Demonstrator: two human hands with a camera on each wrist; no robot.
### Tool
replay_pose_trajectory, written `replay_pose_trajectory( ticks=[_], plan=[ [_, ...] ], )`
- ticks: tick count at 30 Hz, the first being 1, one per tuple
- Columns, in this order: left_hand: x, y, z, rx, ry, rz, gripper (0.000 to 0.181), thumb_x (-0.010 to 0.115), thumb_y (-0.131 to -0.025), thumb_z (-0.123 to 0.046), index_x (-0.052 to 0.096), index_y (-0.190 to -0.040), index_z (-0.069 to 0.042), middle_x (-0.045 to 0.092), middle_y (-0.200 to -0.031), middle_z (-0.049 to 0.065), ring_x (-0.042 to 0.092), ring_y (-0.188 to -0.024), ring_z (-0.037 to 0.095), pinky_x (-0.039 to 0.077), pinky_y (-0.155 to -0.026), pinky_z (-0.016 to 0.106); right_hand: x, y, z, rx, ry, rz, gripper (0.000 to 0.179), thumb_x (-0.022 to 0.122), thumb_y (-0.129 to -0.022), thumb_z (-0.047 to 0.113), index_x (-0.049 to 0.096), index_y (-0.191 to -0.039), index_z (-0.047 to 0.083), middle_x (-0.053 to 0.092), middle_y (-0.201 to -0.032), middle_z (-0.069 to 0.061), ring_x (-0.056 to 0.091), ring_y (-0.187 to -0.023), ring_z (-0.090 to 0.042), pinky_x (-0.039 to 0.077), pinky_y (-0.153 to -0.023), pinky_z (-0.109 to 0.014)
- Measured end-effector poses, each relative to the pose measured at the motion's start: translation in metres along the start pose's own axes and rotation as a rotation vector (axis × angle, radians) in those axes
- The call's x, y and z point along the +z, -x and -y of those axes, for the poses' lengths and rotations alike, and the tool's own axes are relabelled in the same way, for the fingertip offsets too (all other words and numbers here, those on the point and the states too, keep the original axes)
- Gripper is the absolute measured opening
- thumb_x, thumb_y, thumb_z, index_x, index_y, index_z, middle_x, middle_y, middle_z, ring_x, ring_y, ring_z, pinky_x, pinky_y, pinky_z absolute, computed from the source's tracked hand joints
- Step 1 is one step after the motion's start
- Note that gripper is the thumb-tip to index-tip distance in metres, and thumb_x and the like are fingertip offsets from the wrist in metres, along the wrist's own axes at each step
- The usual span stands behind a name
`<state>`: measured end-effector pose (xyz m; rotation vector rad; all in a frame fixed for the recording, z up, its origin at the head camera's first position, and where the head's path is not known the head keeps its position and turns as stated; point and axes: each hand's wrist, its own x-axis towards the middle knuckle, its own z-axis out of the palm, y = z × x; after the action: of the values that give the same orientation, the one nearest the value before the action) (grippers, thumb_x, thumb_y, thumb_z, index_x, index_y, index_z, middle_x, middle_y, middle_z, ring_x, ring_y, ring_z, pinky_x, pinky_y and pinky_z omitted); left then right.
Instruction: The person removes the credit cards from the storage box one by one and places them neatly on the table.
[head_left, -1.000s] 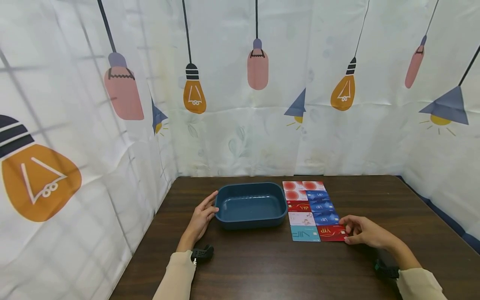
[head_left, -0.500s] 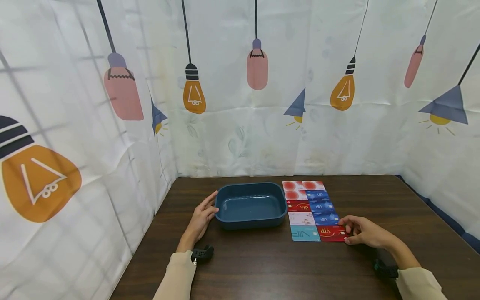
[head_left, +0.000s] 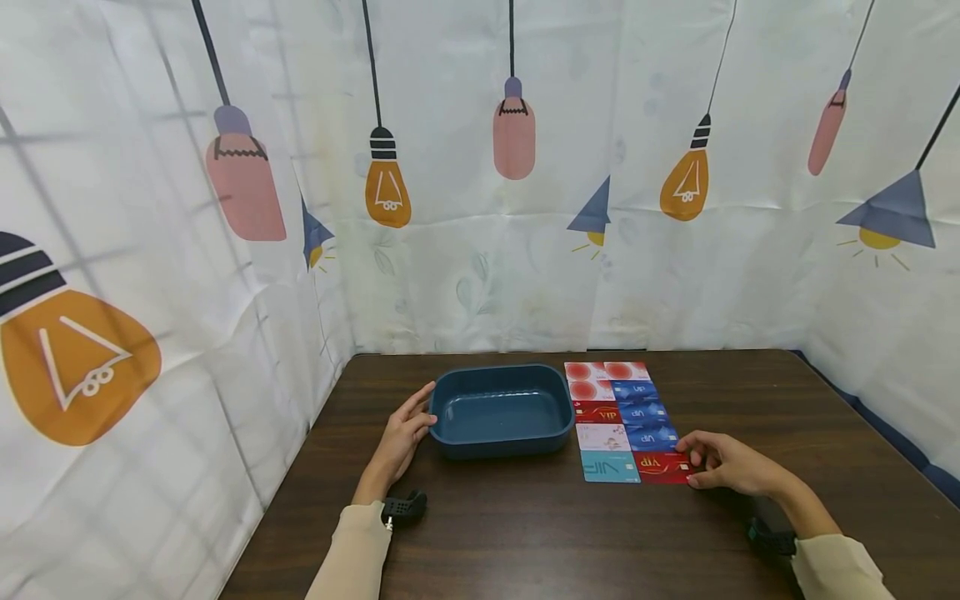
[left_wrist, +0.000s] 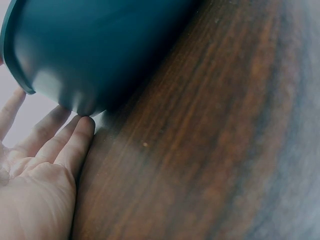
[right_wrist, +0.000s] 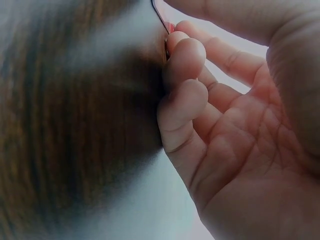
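A dark blue rectangular dish [head_left: 504,442] stands on the table. My left hand [head_left: 400,437] touches its left end with outstretched fingers; in the left wrist view, straight fingertips [left_wrist: 84,125] rest against its side. Right of the dish lie cards in two columns, with red, blue, white and teal faces. At the near right corner is a red VIP card [head_left: 660,467]. My right hand [head_left: 731,464] holds its right edge, forefinger at one corner and thumb at the other. In the right wrist view, the other fingers [right_wrist: 182,107] curl against the table; most of the card is hidden there.
The cards lie close beside the dish's right end, among them a teal card [head_left: 610,467] and several blue cards [head_left: 648,414]. White patterned curtains [head_left: 480,275] enclose the back and sides of the dark wooden table [head_left: 540,542].
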<state>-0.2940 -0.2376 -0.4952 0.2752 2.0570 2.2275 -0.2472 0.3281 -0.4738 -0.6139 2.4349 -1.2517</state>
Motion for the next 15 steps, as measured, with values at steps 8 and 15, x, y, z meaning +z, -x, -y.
replay_pose_trajectory(
  ticks=[8,15],
  plan=[
    [-0.0001,-0.0001,-0.0004,0.003,0.002,0.000,0.062,0.052,-0.101,-0.004,0.038,-0.159,-0.022,0.026,-0.168,0.010,0.019,-0.158,0.031,0.022,-0.124,0.058,0.0007,0.0000,0.0020,0.021,-0.007,-0.009,0.046,0.074,-0.093,0.012,0.053,-0.128,-0.009,0.049,-0.097,-0.009,0.048,-0.070,-0.011,0.041,-0.059,-0.024],
    [0.0005,-0.0003,-0.0004,0.003,0.004,-0.007,0.062,0.053,-0.101,-0.004,0.039,-0.159,-0.022,0.028,-0.167,0.010,0.021,-0.157,0.032,0.022,-0.124,0.058,0.0026,0.0007,0.0039,0.027,0.008,-0.021,0.045,0.074,-0.092,0.012,0.054,-0.127,-0.009,0.050,-0.096,-0.009,0.048,-0.070,-0.011,0.041,-0.059,-0.024]
  ],
)
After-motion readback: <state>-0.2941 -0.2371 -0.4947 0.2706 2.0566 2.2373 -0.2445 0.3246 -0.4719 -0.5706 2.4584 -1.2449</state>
